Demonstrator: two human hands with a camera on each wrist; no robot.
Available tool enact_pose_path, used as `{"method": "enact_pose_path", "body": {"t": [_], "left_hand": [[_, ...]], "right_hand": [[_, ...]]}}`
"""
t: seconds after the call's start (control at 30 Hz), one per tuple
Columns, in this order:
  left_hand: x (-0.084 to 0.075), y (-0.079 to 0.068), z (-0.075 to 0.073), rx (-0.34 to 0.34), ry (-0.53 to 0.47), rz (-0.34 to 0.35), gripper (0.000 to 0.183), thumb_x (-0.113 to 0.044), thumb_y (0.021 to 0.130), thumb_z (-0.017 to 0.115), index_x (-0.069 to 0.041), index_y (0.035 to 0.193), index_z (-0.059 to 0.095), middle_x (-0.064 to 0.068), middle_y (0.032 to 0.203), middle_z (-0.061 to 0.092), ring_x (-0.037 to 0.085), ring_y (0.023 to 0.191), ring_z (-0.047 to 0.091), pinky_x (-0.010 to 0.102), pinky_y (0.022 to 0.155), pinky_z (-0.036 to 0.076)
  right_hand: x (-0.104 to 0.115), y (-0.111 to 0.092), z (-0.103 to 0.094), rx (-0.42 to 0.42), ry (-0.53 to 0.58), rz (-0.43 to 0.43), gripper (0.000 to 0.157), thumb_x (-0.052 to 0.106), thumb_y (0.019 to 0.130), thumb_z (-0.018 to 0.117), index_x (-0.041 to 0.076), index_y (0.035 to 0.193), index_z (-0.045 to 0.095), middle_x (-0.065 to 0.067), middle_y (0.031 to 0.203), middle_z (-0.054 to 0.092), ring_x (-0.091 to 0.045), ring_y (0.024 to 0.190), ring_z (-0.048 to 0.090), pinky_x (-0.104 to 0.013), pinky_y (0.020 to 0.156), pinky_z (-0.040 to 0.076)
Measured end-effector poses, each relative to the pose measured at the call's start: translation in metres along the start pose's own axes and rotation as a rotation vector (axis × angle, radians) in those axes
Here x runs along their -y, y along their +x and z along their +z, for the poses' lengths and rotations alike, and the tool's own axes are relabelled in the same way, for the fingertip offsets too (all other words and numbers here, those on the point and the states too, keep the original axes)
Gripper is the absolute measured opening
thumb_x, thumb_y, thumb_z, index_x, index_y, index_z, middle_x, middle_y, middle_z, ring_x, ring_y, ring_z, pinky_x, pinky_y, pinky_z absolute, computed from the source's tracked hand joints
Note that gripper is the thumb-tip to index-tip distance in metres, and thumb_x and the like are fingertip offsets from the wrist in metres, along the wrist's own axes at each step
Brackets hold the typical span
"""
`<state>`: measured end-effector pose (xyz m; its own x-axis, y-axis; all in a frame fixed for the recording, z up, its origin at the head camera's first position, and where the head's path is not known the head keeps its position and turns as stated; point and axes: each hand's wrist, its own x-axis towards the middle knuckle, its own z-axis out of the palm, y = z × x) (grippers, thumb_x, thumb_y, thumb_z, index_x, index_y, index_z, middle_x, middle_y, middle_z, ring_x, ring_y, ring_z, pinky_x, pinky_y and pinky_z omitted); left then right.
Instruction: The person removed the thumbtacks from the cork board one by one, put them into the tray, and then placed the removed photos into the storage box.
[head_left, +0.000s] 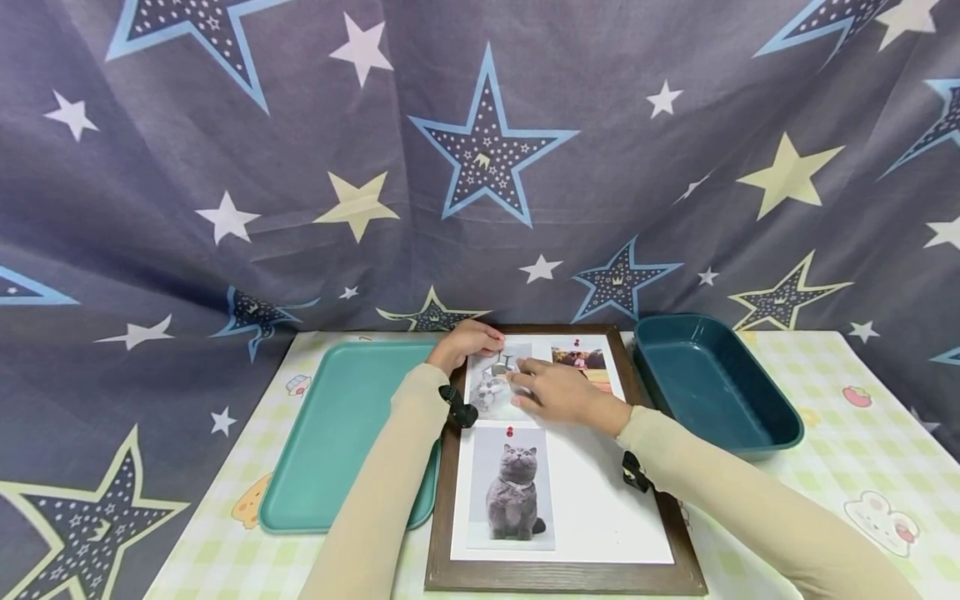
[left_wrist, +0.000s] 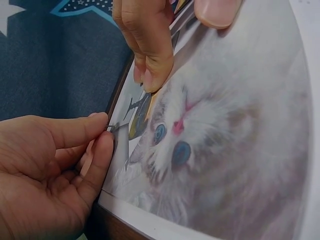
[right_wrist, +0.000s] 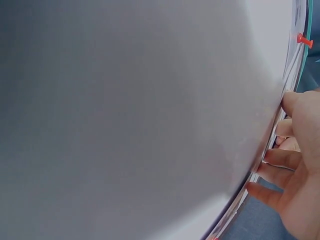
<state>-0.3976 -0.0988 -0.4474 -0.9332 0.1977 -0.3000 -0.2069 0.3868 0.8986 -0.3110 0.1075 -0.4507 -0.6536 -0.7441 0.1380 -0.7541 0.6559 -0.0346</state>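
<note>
Near the top left of a white board (head_left: 592, 500) with a brown wooden frame lies a photo of a kitten (head_left: 491, 396). My left hand (head_left: 468, 340) is at that photo's upper edge. In the left wrist view, its thumb and forefinger pinch a pin (left_wrist: 110, 126), whose thin metal shaft points at the photo; the pin's head is hidden by the fingers. My right hand (head_left: 558, 390) rests its spread fingertips on the photo's right side. Below it hangs a grey cat photo (head_left: 513, 500) under a red push pin (head_left: 510, 432).
Another photo (head_left: 592, 360) sits at the board's upper right beneath a red push pin (head_left: 577, 342). To the left lies a green tray (head_left: 345, 442); a dark teal basin (head_left: 712, 392) stands against the right side. Behind hangs a star-patterned curtain (head_left: 450, 267).
</note>
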Motion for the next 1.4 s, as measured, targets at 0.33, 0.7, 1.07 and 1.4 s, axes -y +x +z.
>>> {"method": "enact_pose_path", "body": {"t": [0.33,0.7,1.07,1.4], "left_hand": [[-0.002,0.0,0.003,-0.02,-0.006,-0.003,0.027,-0.008,0.096,0.068,0.001,0.122,0.071,0.016,0.123,0.07,0.025,0.112,0.068,0.029,0.094,0.059],[-0.009,-0.003,0.008,-0.062,-0.053,-0.034,0.027,-0.006,0.096,0.068,0.001,0.121,0.072,0.015,0.122,0.07,0.014,0.091,0.065,0.029,0.092,0.059],[-0.006,-0.007,0.005,-0.028,-0.082,-0.021,0.03,-0.007,0.095,0.067,0.004,0.123,0.07,0.003,0.096,0.069,0.012,0.082,0.064,0.024,0.077,0.061],[-0.025,-0.034,-0.005,0.047,-0.039,0.055,0.036,-0.011,0.099,0.064,0.006,0.131,0.063,0.022,0.133,0.064,0.036,0.119,0.065,0.039,0.098,0.059]], "right_hand": [[0.002,-0.001,-0.003,0.002,-0.005,-0.009,0.046,0.035,0.104,0.057,0.007,0.14,0.062,-0.027,0.141,0.059,-0.041,0.121,0.064,-0.051,0.094,0.058],[0.001,-0.001,-0.004,0.02,-0.005,0.008,0.047,0.037,0.105,0.056,0.009,0.142,0.061,-0.025,0.143,0.057,-0.041,0.122,0.063,-0.051,0.095,0.058],[0.002,-0.001,-0.002,0.019,0.002,0.001,0.047,0.037,0.105,0.055,0.008,0.142,0.06,-0.025,0.144,0.057,-0.041,0.124,0.062,-0.052,0.097,0.057],[0.003,0.0,-0.003,0.031,-0.003,0.009,0.049,0.037,0.105,0.055,0.008,0.144,0.058,-0.026,0.144,0.056,-0.042,0.126,0.06,-0.053,0.095,0.058]]}}
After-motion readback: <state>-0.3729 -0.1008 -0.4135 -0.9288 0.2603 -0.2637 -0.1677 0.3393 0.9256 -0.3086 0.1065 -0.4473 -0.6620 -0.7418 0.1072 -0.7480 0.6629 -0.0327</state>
